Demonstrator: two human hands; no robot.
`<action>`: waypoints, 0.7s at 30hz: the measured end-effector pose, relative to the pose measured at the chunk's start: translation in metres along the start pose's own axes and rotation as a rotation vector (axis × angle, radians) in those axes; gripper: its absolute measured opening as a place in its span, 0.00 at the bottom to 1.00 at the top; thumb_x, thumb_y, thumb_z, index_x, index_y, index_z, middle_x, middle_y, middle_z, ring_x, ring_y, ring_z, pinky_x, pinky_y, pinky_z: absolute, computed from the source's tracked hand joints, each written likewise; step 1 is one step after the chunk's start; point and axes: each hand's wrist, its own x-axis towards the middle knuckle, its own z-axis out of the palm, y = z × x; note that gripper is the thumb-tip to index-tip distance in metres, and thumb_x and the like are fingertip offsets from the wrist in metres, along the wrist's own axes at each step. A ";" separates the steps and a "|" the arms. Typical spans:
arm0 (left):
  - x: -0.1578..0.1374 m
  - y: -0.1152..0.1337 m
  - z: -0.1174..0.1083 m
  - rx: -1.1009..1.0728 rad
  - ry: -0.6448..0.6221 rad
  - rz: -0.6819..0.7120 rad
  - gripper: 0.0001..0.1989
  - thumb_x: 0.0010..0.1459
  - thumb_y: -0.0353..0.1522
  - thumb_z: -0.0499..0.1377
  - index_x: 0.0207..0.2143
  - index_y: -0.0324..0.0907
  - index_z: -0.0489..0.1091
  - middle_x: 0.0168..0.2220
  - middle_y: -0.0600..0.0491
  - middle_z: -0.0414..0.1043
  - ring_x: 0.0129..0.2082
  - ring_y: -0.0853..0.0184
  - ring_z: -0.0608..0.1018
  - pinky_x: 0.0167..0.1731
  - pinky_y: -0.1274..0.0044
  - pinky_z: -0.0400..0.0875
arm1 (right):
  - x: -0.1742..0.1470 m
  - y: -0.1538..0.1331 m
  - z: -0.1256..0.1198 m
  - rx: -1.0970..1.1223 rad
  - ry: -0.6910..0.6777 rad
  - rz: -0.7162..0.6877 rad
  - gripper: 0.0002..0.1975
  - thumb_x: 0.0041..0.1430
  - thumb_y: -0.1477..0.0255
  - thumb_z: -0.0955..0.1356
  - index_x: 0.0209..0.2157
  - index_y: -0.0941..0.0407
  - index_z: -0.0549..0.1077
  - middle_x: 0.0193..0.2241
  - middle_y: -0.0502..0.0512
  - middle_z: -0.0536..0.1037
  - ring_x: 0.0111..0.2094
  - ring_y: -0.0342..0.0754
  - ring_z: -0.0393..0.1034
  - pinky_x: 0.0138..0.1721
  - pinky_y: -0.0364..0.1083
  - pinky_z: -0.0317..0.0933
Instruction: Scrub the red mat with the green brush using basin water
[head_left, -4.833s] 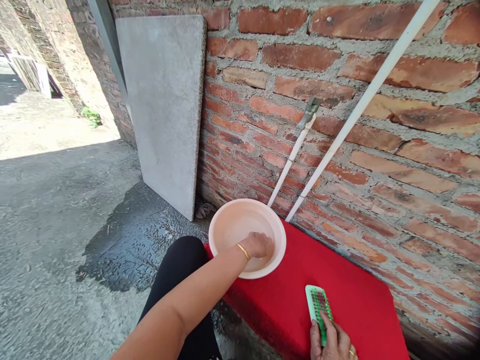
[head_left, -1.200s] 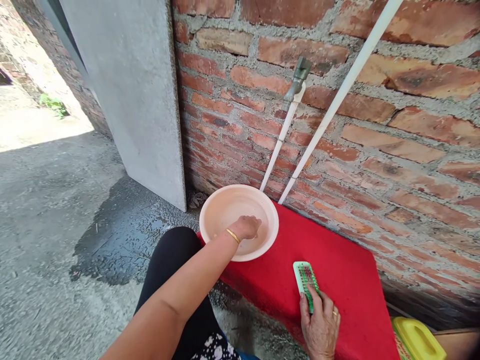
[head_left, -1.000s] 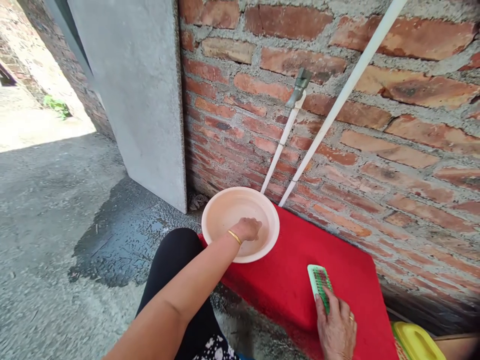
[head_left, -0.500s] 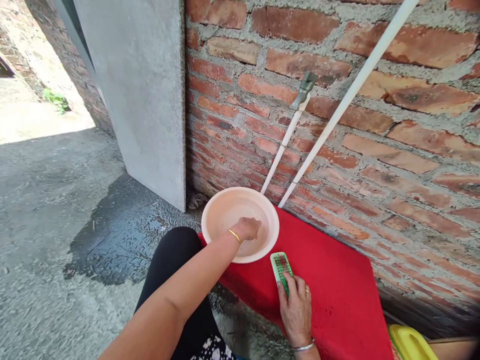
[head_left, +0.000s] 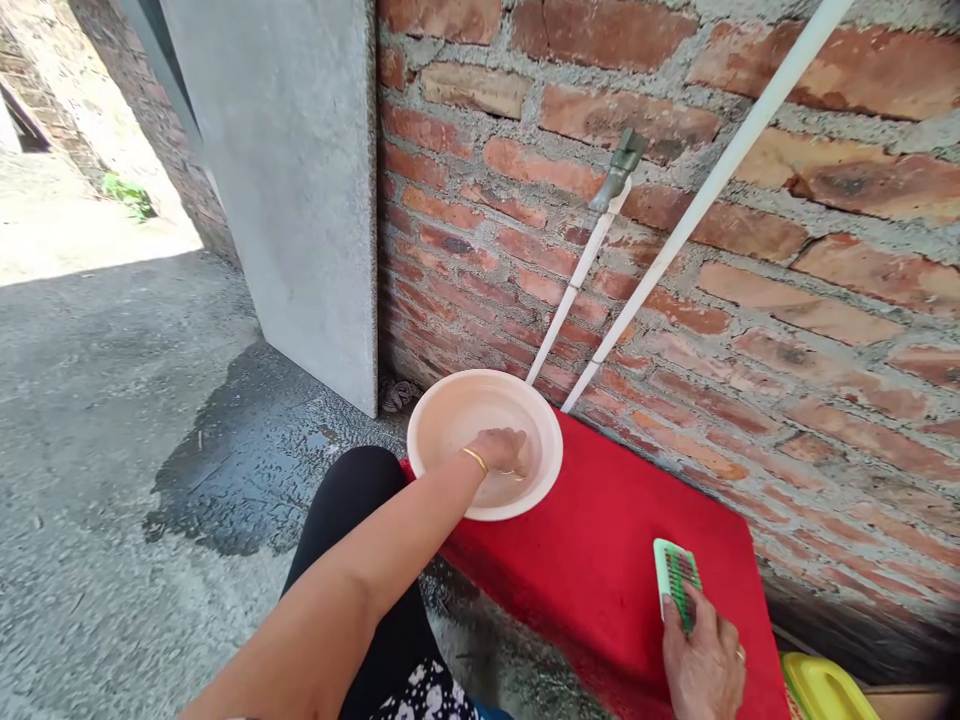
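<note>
My left hand (head_left: 501,451) reaches down into a pale pink plastic basin (head_left: 442,420) holding shallow water. Its fingers are curled together at the water, and whatever may be inside them is hidden. A yellow bangle circles that wrist. My right hand (head_left: 705,660) grips a green scrub brush (head_left: 679,575) by its near end, bristles facing up. The brush is over the right part of a red cloth (head_left: 600,530) spread on a low raised surface. At the cloth's far left end stands the basin.
A brick wall (head_left: 675,370) with two white pipes (head_left: 697,215) rises behind the cloth; a grey tap (head_left: 619,170) tops the shorter pipe. A grey slab (head_left: 300,200) stands at left, beside wet floor (head_left: 247,470). Something yellow (head_left: 821,690) lies at lower right.
My right hand has carried the scrub brush rightward and nearer to me, away from the basin. My left hand stays in the basin, shifted slightly. The view has moved a little.
</note>
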 end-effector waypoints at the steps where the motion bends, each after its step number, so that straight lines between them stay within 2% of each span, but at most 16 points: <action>1: 0.000 -0.001 -0.001 0.001 -0.012 0.004 0.34 0.52 0.46 0.62 0.58 0.45 0.59 0.60 0.40 0.63 0.58 0.49 0.70 0.53 0.62 0.66 | -0.003 -0.006 0.000 0.035 0.003 -0.033 0.32 0.64 0.49 0.51 0.47 0.56 0.73 0.32 0.61 0.72 0.31 0.54 0.65 0.34 0.51 0.57; 3: 0.000 -0.002 -0.003 0.003 -0.031 0.006 0.34 0.51 0.45 0.63 0.58 0.45 0.59 0.60 0.40 0.63 0.58 0.49 0.70 0.53 0.63 0.66 | -0.007 -0.026 0.001 0.138 0.006 -0.126 0.30 0.65 0.50 0.53 0.47 0.57 0.73 0.34 0.61 0.73 0.34 0.54 0.66 0.38 0.51 0.58; 8: -0.003 -0.004 -0.006 -0.030 -0.049 0.027 0.35 0.47 0.44 0.65 0.56 0.44 0.60 0.59 0.42 0.64 0.56 0.52 0.72 0.50 0.67 0.69 | -0.006 -0.100 0.007 0.396 -0.071 -0.313 0.23 0.66 0.55 0.57 0.48 0.54 0.72 0.40 0.60 0.73 0.41 0.52 0.66 0.44 0.50 0.58; 10: -0.003 -0.005 -0.006 -0.034 -0.048 0.018 0.35 0.45 0.43 0.66 0.55 0.44 0.61 0.59 0.43 0.65 0.55 0.52 0.72 0.50 0.67 0.69 | 0.002 -0.122 0.011 0.414 -0.108 -0.342 0.21 0.67 0.57 0.56 0.48 0.53 0.73 0.40 0.59 0.73 0.41 0.51 0.65 0.44 0.49 0.58; 12: -0.002 -0.006 -0.006 -0.031 -0.048 0.004 0.35 0.44 0.44 0.66 0.54 0.44 0.61 0.58 0.43 0.65 0.54 0.51 0.73 0.50 0.66 0.69 | 0.013 -0.132 0.014 0.381 -0.135 -0.350 0.20 0.67 0.58 0.57 0.48 0.51 0.73 0.40 0.57 0.72 0.40 0.50 0.65 0.43 0.49 0.57; 15: 0.001 -0.007 -0.005 -0.024 -0.057 -0.005 0.35 0.43 0.44 0.66 0.53 0.44 0.61 0.57 0.43 0.66 0.53 0.51 0.74 0.49 0.64 0.70 | 0.033 -0.120 0.020 0.273 -0.146 -0.301 0.18 0.67 0.60 0.58 0.48 0.50 0.73 0.40 0.57 0.72 0.38 0.50 0.65 0.40 0.48 0.56; 21: 0.007 -0.004 -0.006 0.031 -0.070 -0.003 0.37 0.42 0.42 0.68 0.54 0.44 0.61 0.57 0.42 0.67 0.52 0.51 0.74 0.48 0.67 0.71 | 0.048 -0.039 0.023 0.023 -0.075 0.009 0.23 0.66 0.58 0.57 0.51 0.54 0.72 0.36 0.61 0.72 0.32 0.52 0.62 0.32 0.48 0.51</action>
